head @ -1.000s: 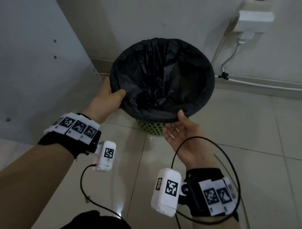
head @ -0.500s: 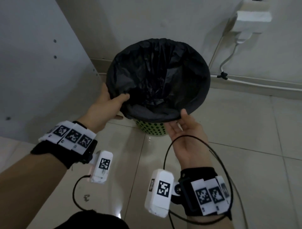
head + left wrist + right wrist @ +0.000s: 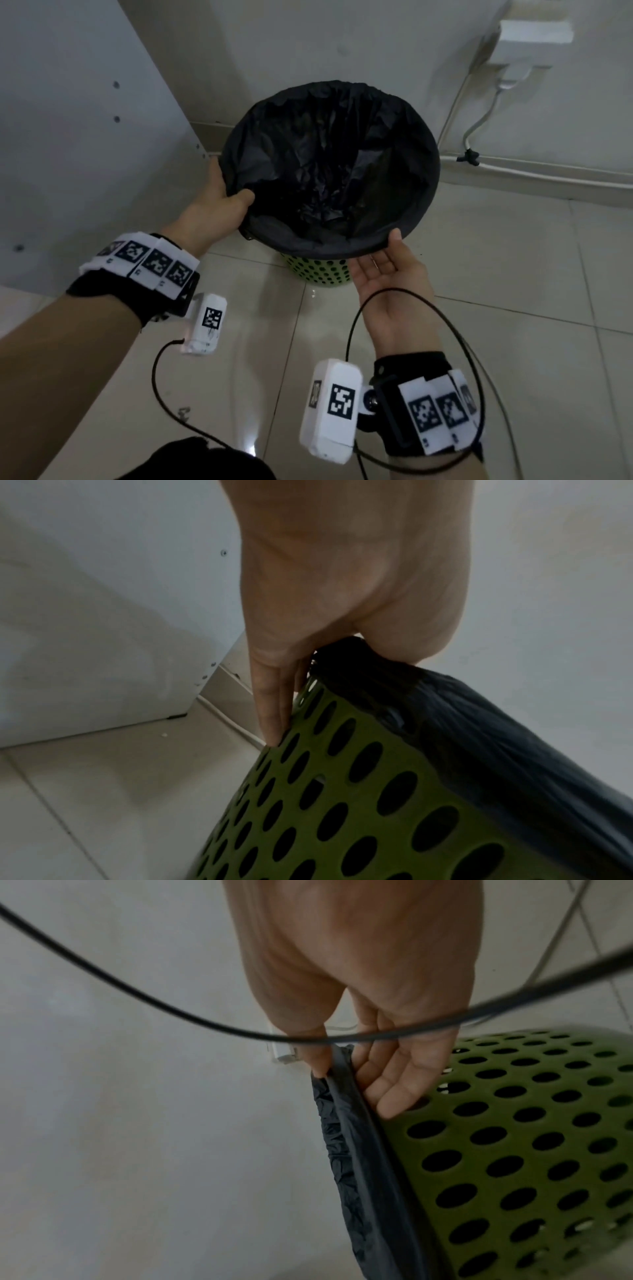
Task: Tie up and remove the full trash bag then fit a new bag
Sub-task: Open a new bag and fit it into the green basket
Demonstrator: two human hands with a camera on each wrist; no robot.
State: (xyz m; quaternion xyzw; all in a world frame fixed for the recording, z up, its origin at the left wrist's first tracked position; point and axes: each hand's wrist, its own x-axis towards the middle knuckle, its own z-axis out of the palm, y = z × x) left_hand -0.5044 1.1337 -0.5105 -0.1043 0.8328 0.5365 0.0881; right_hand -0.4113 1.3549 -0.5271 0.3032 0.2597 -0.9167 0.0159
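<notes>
A green perforated trash bin stands on the tiled floor near the wall, lined with a black trash bag folded over its rim. The left hand grips the bagged rim, thumb inside, fingers outside. The right hand pinches the bag's folded edge.

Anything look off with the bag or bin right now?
Nothing stands out. The black bag is folded evenly over the rim of the green perforated bin, with no tear or spill visible. Both hands, left and right, are on the rim.
</notes>
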